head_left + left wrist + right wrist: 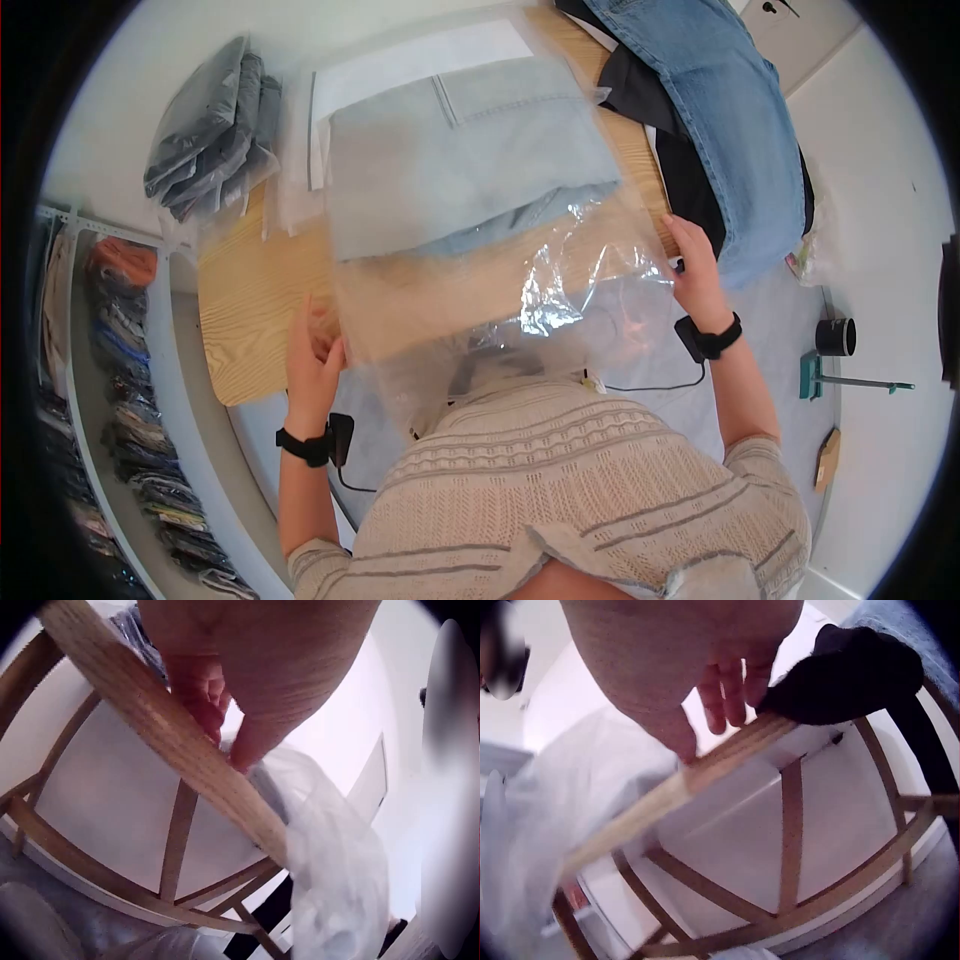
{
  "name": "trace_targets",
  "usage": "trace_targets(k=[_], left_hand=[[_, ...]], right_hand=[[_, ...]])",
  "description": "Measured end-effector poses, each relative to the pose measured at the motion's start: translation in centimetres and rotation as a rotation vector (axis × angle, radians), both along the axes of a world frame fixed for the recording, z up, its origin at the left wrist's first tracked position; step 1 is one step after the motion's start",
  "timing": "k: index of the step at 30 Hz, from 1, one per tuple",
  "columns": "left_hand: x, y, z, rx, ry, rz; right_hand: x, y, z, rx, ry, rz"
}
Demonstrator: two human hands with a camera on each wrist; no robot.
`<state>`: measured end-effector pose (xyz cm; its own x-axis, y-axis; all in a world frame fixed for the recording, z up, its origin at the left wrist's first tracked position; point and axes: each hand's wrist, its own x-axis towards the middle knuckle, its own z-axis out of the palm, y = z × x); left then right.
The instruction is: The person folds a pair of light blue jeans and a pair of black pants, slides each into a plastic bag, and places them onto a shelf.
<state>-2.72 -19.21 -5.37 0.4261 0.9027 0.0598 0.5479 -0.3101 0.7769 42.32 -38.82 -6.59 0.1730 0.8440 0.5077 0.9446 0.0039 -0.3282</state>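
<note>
On the wooden table lies a clear plastic bag (585, 270) with folded light-blue jeans (470, 150) inside. The bag's lower end hangs over the table's front edge toward the person. Beside the bag's left border is my left hand (316, 360), its thumb tip right at the plastic. In the left wrist view, a gap shows between the thumb and fingers of this hand (225, 697), above the table edge. My right hand (698, 272) is at the bag's right border. The right wrist view shows its fingers (731, 694) fairly straight and apart from the thumb, at the wooden edge.
Bagged dark garments (215, 125) are stacked at the table's back left. Blue jeans (735, 120) and black cloth (690, 185) lie along the right side. A shelf (190, 370) of packed clothes stands at left. A black cup-shaped object (836, 337) is near the right wall.
</note>
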Motion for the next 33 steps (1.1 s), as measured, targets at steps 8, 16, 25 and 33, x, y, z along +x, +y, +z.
trace_targets(k=[8, 16, 25, 33], left_hand=[[0.8, 1.0, 0.9, 0.670, 0.295, -0.474], [1.0, 2.0, 3.5, 0.612, 0.309, -0.625], [1.3, 6.7, 4.9, -0.170, -0.039, -0.525], [5.4, 10.4, 4.2, -0.566, -0.256, -0.031]], right_hand=[[-0.8, 1.3, 2.5, -0.050, -0.219, 0.296], [0.6, 1.6, 4.4, -0.240, 0.114, 0.422], [1.9, 4.6, 5.8, -0.236, 0.575, 0.497], [1.2, 10.8, 3.6, -0.009, 1.093, 0.019]])
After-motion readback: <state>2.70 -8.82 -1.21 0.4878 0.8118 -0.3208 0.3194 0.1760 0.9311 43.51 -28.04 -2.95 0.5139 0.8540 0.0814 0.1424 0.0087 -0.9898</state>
